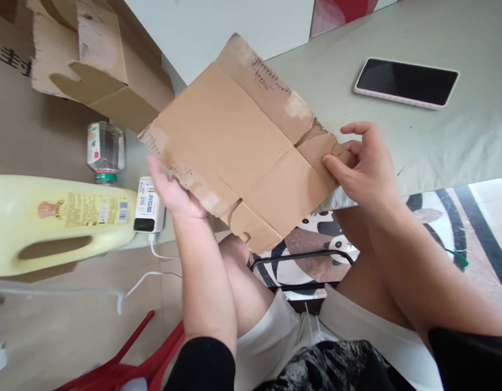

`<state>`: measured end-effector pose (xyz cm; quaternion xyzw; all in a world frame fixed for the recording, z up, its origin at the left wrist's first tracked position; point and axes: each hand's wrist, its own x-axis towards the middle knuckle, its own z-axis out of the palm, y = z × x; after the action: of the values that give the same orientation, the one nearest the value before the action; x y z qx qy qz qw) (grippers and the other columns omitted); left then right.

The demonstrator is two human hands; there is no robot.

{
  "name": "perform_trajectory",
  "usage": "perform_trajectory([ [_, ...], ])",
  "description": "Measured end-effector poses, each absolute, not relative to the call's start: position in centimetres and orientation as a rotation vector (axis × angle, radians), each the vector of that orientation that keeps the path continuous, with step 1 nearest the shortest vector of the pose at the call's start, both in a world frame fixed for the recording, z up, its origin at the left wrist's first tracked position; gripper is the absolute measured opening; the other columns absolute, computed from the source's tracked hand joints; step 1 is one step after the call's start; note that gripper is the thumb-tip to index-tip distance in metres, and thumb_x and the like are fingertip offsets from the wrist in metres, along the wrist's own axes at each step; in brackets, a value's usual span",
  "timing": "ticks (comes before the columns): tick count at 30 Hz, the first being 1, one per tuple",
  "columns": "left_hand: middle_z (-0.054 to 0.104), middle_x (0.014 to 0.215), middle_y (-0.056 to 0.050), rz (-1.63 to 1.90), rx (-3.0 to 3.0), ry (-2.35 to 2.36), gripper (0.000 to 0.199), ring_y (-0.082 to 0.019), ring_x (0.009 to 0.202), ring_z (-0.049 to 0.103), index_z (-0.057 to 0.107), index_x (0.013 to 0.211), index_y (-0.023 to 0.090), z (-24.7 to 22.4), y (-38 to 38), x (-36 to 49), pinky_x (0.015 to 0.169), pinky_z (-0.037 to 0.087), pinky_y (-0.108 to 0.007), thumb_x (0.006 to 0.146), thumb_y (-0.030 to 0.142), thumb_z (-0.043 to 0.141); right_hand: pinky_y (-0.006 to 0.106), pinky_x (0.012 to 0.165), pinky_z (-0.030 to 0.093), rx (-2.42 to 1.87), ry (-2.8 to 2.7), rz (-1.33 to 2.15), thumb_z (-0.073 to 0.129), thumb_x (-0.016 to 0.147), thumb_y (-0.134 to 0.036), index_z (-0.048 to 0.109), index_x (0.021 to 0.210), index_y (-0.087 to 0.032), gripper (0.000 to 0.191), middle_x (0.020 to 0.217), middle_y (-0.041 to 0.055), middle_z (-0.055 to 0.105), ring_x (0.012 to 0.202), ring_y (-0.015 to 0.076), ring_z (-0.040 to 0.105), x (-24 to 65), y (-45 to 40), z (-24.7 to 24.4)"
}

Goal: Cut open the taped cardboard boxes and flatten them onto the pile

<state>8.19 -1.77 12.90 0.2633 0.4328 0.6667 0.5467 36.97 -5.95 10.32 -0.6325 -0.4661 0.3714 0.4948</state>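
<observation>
A flattened piece of brown cardboard (pixel 234 146) with torn edges, fold creases and cut slots is held tilted in the air over my lap and the table edge. At its right corner, my right hand (pixel 367 163) pinches it between thumb and fingers. My left hand (pixel 175 190) supports its left edge from below, and the board hides most of those fingers. Some dark print and a pale scuffed patch show along the upper right flap.
A phone (pixel 407 82) lies on the cloth-covered table (pixel 430 141). At left are a cut cardboard box (pixel 140 81), a clear bottle (pixel 106 149), a large yellow jug (pixel 63 212) and a white power bank (pixel 148 203) with a cable. A red chair (pixel 153 353) stands below.
</observation>
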Motion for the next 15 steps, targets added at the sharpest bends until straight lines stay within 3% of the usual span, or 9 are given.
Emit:
perform_trajectory([
  [3, 0.074, 0.117, -0.009, 1.534, 0.508, 1.119, 0.017, -0.025, 0.14, 0.053, 0.067, 0.099, 0.016, 12.7, -1.2, 8.1, 0.12, 0.043, -0.04, 0.091, 0.024, 0.054, 0.026, 0.047, 0.031, -1.294, -0.931, 0.942, 0.08, 0.068, -0.023, 0.056, 0.11, -0.029, 0.049, 0.062, -0.0088, 0.058, 0.048, 0.01, 0.044, 36.6, -6.0, 10.9],
  [8, 0.076, 0.118, -0.007, 1.674, 0.464, 1.054, 0.028, -0.02, 0.137, 0.057, 0.068, 0.112, 0.021, 12.6, -0.4, 8.0, 0.114, 0.05, -0.035, 0.095, 0.025, 0.047, 0.026, 0.038, 0.033, -1.034, -0.673, 1.078, 0.069, 0.073, -0.049, 0.063, 0.089, -0.022, 0.032, 0.064, -0.002, 0.066, 0.041, 0.0116, 0.055, 36.1, -5.8, 11.9],
  [11, 0.077, 0.115, -0.006, 1.693, 0.479, 1.034, 0.03, -0.02, 0.132, 0.061, 0.068, 0.117, 0.022, 12.2, 0.2, 7.9, 0.113, 0.051, -0.035, 0.094, 0.025, 0.048, 0.023, 0.038, 0.035, -1.094, -0.692, 0.996, 0.066, 0.073, -0.038, 0.064, 0.085, -0.019, 0.022, 0.062, -0.0013, 0.066, 0.04, 0.0105, 0.056, 36.0, -5.5, 12.8],
  [15, 0.078, 0.107, -0.007, 1.728, 0.391, 0.957, 0.028, -0.02, 0.116, 0.068, 0.065, 0.117, 0.014, 12.0, 0.8, 8.7, 0.112, 0.051, -0.038, 0.096, 0.02, 0.047, 0.021, 0.038, 0.031, -1.126, -0.73, 0.821, 0.055, 0.073, -0.019, 0.059, 0.082, -0.018, 0.01, 0.059, -0.0038, 0.059, 0.039, 0.0085, 0.052, 39.2, -2.3, 13.5],
])
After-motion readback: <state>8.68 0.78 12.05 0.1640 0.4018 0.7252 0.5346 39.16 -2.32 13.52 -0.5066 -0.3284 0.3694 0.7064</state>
